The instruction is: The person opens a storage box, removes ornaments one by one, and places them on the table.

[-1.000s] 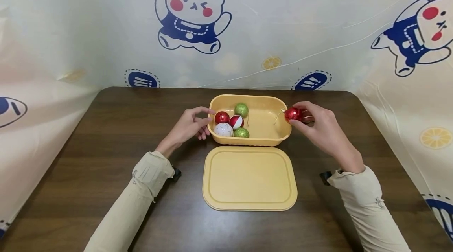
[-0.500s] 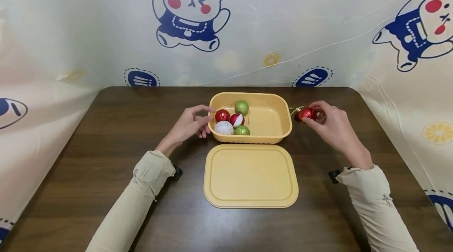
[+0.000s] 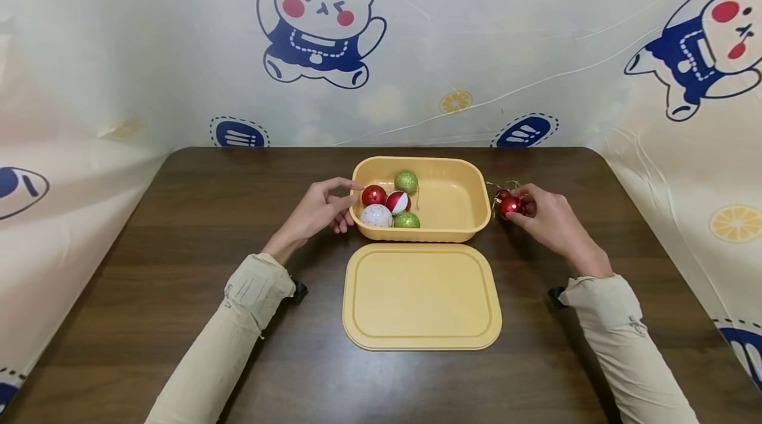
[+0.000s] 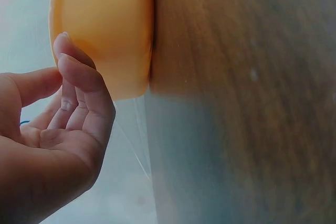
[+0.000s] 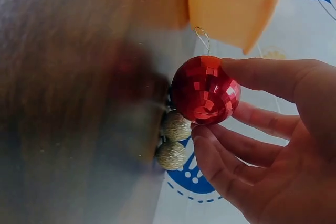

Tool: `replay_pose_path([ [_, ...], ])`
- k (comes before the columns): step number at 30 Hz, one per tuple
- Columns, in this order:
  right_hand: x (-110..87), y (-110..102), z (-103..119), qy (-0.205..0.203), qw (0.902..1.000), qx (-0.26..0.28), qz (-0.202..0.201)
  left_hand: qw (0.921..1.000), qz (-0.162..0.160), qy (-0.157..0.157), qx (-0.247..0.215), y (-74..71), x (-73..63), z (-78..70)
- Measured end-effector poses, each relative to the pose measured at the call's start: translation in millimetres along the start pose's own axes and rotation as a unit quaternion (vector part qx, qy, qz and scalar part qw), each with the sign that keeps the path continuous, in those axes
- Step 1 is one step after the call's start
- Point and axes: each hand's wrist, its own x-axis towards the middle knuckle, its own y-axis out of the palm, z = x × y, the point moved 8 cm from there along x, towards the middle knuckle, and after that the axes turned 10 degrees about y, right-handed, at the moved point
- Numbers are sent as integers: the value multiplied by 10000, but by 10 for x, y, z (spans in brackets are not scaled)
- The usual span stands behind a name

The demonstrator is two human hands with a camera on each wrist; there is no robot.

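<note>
My right hand (image 3: 550, 219) pinches a shiny red faceted Christmas ball (image 5: 206, 90) with a gold hanging loop, just outside the right end of the yellow box (image 3: 455, 237). Another small red ball (image 3: 503, 194) lies beside it, and two gold balls (image 5: 172, 155) show behind in the right wrist view. My left hand (image 3: 315, 212) holds the box's left rim between thumb and fingers. Inside the box, toward its left end, are a red ball (image 3: 374, 195), a red-and-white ball (image 3: 397, 202), a white speckled ball (image 3: 376, 215) and green glitter balls (image 3: 406, 182).
A flat yellow lid (image 3: 423, 298) lies on the dark wooden table (image 3: 286, 358), directly in front of the box. Beyond the table's back edge hangs a pale printed sheet (image 3: 452, 34), which also covers both sides.
From over the box's right rim, my right hand has carried the red Christmas ball out to the right, then lowered it slightly toward me. My left hand stays at the rim.
</note>
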Motion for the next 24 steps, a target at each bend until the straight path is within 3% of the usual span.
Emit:
replay_pose_path([
  [8, 11, 51, -21, 55, 9997, -205, 141, 10000, 15, -3, -8, -2, -4, 5],
  [24, -43, -80, 46, -169, 9995, -258, 83, 10000, -2, -80, -34, -8, 6, 20],
])
